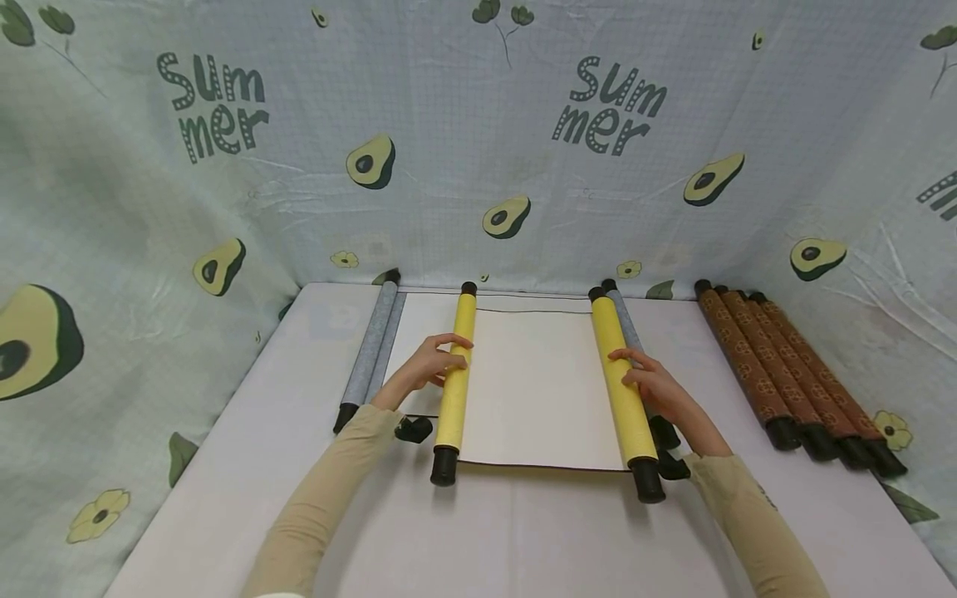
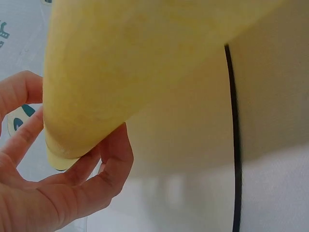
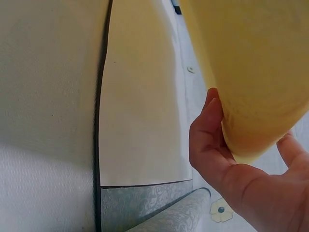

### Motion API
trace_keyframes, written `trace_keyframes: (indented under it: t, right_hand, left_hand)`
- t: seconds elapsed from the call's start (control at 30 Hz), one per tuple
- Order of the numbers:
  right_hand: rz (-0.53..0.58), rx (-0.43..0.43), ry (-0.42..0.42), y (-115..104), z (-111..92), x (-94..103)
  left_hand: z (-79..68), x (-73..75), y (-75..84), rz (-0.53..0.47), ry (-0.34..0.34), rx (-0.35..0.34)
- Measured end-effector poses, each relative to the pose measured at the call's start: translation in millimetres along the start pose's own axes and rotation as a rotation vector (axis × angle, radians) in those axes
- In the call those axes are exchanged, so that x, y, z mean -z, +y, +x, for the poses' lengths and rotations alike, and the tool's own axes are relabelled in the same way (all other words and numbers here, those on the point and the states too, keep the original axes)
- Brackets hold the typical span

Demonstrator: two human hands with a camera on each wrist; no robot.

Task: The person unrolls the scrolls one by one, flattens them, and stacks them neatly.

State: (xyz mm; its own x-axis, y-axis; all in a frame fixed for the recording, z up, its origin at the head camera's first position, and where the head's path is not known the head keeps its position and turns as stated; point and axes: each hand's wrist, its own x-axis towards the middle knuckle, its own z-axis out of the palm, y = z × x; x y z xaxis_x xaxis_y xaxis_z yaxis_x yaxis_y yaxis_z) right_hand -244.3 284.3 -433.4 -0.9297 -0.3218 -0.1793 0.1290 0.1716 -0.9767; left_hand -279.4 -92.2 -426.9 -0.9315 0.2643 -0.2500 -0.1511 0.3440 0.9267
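A yellow scroll stands partly unrolled, its white paper stretched between two rolls with black end knobs. My left hand grips the left yellow roll, thumb and fingers wrapped around it in the left wrist view. On the other side my right hand holds the right yellow roll, fingers curled about it in the right wrist view. Beneath lies a grey-blue scroll, also spread out; its left roll shows whole, while its right roll is partly hidden behind the yellow one and my right hand.
Several brown patterned scrolls lie side by side at the table's right. Small black objects sit by the grey-blue scroll's near corners. A printed cloth with avocados hangs behind and beside the white table.
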Motion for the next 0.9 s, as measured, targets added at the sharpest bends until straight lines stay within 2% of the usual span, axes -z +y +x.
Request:
trace_keyframes:
  t: [0.3, 0.57, 0.77, 0.9]
  right_hand:
    - [-0.134, -0.037, 0.067, 0, -1, -6.9]
    - [-0.167, -0.024, 0.088, -4, -4, -12.6]
    - [-0.191, -0.052, 0.108, -1, -2, -9.6]
    - [-0.177, -0.050, 0.090, 1, -2, -5.9]
  left_hand:
    - [-0.1, -2.4, -1.2, 0.028, 0.024, -0.010]
    - [1.5, -4.0, -2.4, 0.022, 0.044, -0.024]
    - [4.0, -3.6, -2.3, 0.018, 0.039, -0.022]
    - [4.7, -2.3, -4.4, 0.012, 0.032, -0.024]
